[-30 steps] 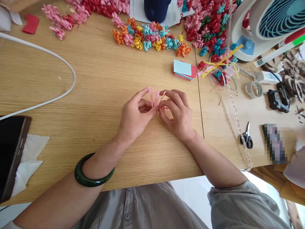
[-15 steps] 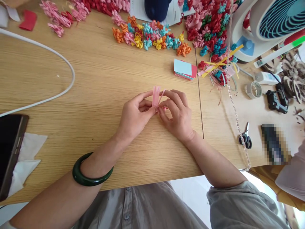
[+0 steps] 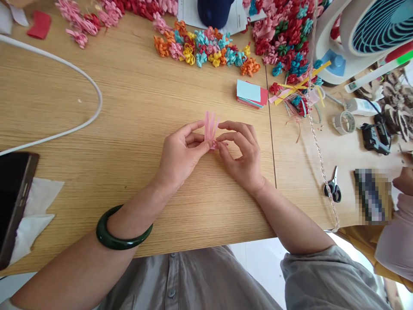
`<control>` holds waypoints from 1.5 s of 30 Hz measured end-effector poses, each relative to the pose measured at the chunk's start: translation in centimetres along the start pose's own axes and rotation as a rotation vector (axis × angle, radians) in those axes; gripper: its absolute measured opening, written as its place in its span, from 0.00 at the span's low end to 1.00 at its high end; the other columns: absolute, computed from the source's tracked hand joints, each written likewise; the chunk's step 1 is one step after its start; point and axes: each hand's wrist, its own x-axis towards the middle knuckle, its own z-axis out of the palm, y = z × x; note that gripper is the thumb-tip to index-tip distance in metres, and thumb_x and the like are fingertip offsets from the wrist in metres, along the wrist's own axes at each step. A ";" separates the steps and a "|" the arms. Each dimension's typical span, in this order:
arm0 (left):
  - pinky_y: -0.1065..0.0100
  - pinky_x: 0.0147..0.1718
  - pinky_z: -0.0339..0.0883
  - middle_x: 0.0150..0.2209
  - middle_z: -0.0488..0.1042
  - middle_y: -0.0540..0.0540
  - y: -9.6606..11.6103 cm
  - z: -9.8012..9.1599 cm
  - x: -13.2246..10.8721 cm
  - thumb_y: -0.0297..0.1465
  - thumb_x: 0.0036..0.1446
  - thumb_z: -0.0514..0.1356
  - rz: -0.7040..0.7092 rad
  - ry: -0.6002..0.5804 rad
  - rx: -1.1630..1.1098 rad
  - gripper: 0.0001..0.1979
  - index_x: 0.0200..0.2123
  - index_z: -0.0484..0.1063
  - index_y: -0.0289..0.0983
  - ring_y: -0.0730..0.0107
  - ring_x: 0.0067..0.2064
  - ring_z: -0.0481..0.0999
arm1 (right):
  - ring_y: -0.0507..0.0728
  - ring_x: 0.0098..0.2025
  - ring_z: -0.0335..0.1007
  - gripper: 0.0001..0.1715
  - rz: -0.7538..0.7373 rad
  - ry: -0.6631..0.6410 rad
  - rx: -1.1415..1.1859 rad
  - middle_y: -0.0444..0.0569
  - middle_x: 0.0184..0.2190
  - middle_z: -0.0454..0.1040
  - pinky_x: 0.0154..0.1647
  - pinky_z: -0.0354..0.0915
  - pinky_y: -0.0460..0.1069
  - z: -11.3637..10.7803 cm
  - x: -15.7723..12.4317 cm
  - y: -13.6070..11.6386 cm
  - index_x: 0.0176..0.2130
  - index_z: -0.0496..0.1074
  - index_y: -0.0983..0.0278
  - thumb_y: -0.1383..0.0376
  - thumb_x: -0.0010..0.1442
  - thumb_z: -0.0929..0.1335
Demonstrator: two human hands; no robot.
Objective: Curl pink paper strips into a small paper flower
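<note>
Over the middle of the wooden table (image 3: 135, 112), my left hand (image 3: 180, 155) and my right hand (image 3: 241, 157) meet around a small bundle of pink paper strips (image 3: 210, 127). Both pinch the bundle at its lower end between thumb and fingers, and the loose strip ends stand up and away from me. A dark green bangle (image 3: 121, 232) circles my left wrist. A short stack of cut coloured paper (image 3: 250, 94), light blue on top, lies just beyond my right hand.
Heaps of curled paper flowers (image 3: 206, 47) line the far edge. A white cable (image 3: 80, 79) loops at left, a phone (image 3: 14, 198) lies on tissue. Scissors (image 3: 332, 185), a tape roll (image 3: 344, 122), a glue gun (image 3: 374, 137) and a fan (image 3: 361, 30) sit right. Another person's sleeve (image 3: 395, 232) shows at far right.
The pink strips, spread apart a second ago, are now gathered into one tight bundle. My right fingers have slid down to its base. Another person's hand has come in at far right.
</note>
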 end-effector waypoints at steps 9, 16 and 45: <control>0.61 0.48 0.78 0.36 0.85 0.49 0.5 0.4 -0.5 0.26 0.51 0.72 0.046 0.046 0.159 0.31 0.59 0.75 0.37 0.64 0.39 0.84 | 0.62 0.55 0.72 0.02 -0.081 -0.036 -0.166 0.50 0.53 0.79 0.54 0.73 0.61 0.3 -0.2 0.6 0.41 0.72 0.57 0.66 0.68 0.68; 0.59 0.46 0.80 0.36 0.85 0.47 0.5 0.4 -0.5 0.26 0.54 0.69 0.009 0.050 0.126 0.28 0.60 0.75 0.35 0.62 0.38 0.85 | 0.62 0.58 0.71 0.05 -0.135 -0.041 -0.207 0.51 0.54 0.78 0.54 0.74 0.61 0.4 -0.2 1.2 0.40 0.69 0.57 0.67 0.69 0.66; 0.67 0.42 0.80 0.34 0.85 0.51 -0.3 -0.2 0.1 0.25 0.51 0.71 0.153 0.055 0.098 0.30 0.58 0.73 0.37 0.68 0.36 0.85 | 0.58 0.54 0.75 0.08 0.183 -0.010 0.251 0.49 0.51 0.81 0.54 0.75 0.57 -0.1 0.0 -0.1 0.42 0.77 0.58 0.69 0.67 0.68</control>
